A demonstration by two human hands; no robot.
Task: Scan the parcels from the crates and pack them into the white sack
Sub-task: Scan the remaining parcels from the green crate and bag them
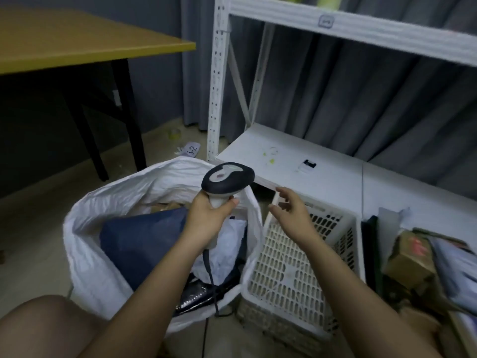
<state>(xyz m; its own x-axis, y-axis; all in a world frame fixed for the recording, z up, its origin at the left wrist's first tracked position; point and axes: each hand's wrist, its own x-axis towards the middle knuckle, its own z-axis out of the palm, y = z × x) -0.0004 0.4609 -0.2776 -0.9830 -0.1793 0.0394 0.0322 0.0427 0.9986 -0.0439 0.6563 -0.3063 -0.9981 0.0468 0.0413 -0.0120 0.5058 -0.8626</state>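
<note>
Your left hand (209, 215) grips the handle of a barcode scanner (227, 178), fingers and thumb wrapped round it, the head raised above your knuckles and its dark cable (210, 275) trailing down along your forearm. Directly beneath that hand sits the white sack (87, 254), mouth open, with a dark blue parcel (139, 241) just left of your wrist, a pale parcel (229, 244) under it and a glossy black parcel (198, 293) lower down. Your right hand (291, 205) holds nothing, fingers loosely spread, hovering over the far rim of a white slotted crate (289, 275) that tilts against the sack. Further right of that hand, a second crate (371, 254) holds a brown taped box (407, 257) and a grey bagged parcel (454, 270). Beyond both hands stands a white metal shelf (296, 156).
</note>
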